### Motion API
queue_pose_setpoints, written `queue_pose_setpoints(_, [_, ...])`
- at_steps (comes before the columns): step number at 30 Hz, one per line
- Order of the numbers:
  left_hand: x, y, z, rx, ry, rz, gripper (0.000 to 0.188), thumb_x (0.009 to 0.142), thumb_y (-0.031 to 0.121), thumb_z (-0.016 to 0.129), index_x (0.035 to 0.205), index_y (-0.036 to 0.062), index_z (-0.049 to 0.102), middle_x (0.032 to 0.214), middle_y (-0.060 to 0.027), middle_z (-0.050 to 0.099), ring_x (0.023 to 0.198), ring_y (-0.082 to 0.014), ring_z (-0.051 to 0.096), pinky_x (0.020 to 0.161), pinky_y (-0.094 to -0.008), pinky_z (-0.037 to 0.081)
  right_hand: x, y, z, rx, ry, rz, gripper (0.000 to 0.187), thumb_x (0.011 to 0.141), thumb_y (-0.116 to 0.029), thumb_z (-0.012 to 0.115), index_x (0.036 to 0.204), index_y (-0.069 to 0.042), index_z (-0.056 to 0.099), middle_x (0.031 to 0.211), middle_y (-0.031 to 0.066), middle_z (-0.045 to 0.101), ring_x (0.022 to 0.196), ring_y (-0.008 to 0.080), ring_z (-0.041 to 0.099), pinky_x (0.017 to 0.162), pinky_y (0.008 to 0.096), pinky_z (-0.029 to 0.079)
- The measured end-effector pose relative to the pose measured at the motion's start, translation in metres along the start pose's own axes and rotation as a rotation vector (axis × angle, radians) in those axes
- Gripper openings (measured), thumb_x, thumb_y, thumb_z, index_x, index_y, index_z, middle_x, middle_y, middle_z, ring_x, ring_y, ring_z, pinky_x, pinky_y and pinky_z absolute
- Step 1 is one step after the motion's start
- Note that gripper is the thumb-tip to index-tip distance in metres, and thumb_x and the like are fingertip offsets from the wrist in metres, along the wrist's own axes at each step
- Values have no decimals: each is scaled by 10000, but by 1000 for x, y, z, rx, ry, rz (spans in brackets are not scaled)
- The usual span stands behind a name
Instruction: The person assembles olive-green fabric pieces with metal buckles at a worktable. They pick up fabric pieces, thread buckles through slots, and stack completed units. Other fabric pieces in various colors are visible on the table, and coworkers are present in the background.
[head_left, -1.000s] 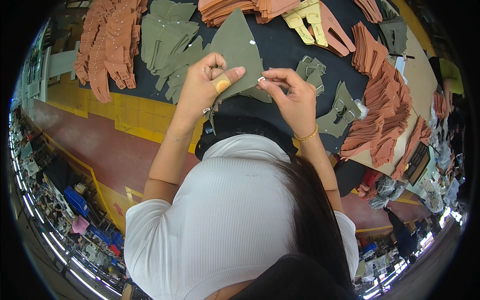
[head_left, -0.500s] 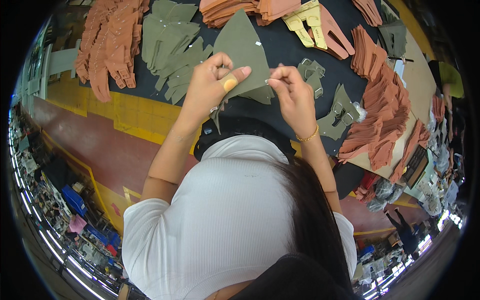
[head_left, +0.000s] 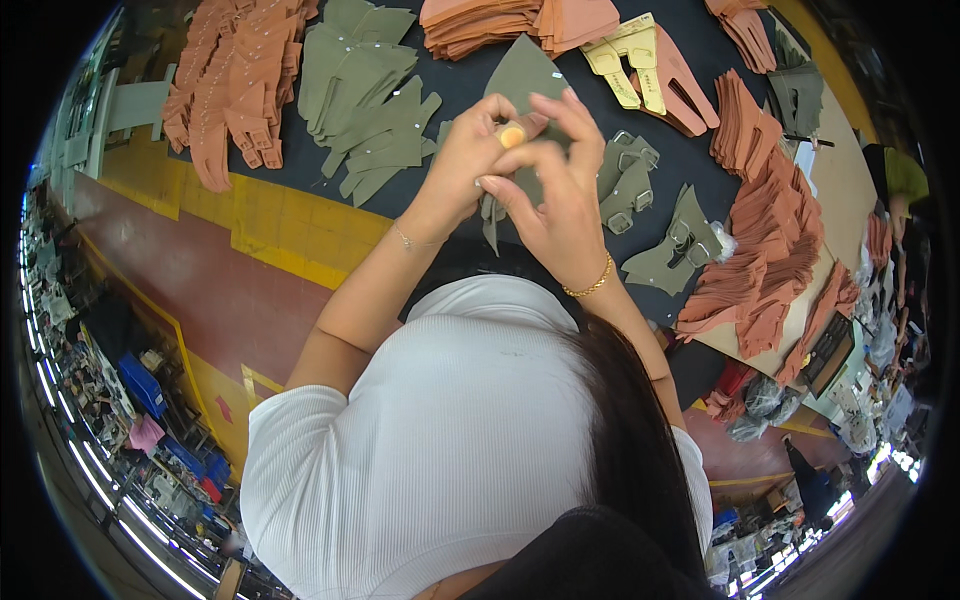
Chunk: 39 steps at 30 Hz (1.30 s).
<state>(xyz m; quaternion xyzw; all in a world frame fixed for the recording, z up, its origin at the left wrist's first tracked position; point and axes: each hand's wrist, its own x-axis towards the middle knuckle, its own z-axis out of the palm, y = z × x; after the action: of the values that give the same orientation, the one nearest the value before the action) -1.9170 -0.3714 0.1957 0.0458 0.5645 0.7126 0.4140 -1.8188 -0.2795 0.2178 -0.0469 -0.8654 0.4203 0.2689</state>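
My left hand (head_left: 478,150) is closed on a dark green, pointed flat piece (head_left: 522,72), perhaps leather, with a small white mark near its edge. On the thumb of that hand sits a round yellow-orange patch (head_left: 512,135); I cannot make out what it is. My right hand (head_left: 560,190) crosses in front of the piece with its fingers apart, the fingertips beside the left thumb. Part of the green piece is hidden behind both hands. Just right of my right hand lie green straps with metal buckles (head_left: 630,180) and another buckled green piece (head_left: 680,240).
Dark green cut pieces (head_left: 350,70) lie fanned at the left of the black table (head_left: 450,85). Stacks of orange-brown pieces stand far left (head_left: 235,80), at the back (head_left: 480,25) and at right (head_left: 760,240). A yellow template (head_left: 625,60) rests on an orange-brown piece.
My right hand has moved left from the piece's right edge to the left thumb, its fingers now spread. The green piece has moved right and shows less behind the hands.
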Motion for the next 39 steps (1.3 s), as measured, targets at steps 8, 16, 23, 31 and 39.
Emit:
queue_pose_setpoints(8, [-2,9,-10,182,116,-123,298,896,293,678,888,79,472,632,3,552,408,-57,455,361,-207,371,-7,56,-37,222,199,362,394,780,-143,775,1079,-28,545,1162,120,551,1044,234,556,944,344,432])
queue_pose_setpoints(16, [5,0,-18,-525,160,-33,165,965,148,515,1065,25,466,1059,-183,538,1015,-316,554,950,-425,441,-32,42,12,375,-180,533,372,850,-221,720,1123,-2,595,1058,126,643,962,206,613,839,303,478])
queue_pose_setpoints(23, [-45,22,-50,-734,71,-216,460,977,239,505,1333,-20,372,1352,-274,412,1314,-367,407,1073,-458,366,-21,119,13,1138,-296,822,177,985,-120,523,1041,27,604,967,57,673,802,130,624,706,245,484])
queue_pose_setpoints(31, [-37,-47,-89,596,188,-90,453,899,270,658,1245,6,533,1304,-149,544,1157,-297,559,995,-394,420,-98,219,93,279,-411,897,211,913,-183,578,1030,-7,566,900,141,648,856,267,633,782,359,472])
queue_pose_setpoints(39, [13,-143,-92,1577,-305,472,502,707,144,763,1154,0,587,1143,-169,572,1066,-353,559,949,-424,442,-82,211,91,44,-370,823,230,923,-198,578,1102,-54,597,905,86,655,817,211,608,780,328,473])
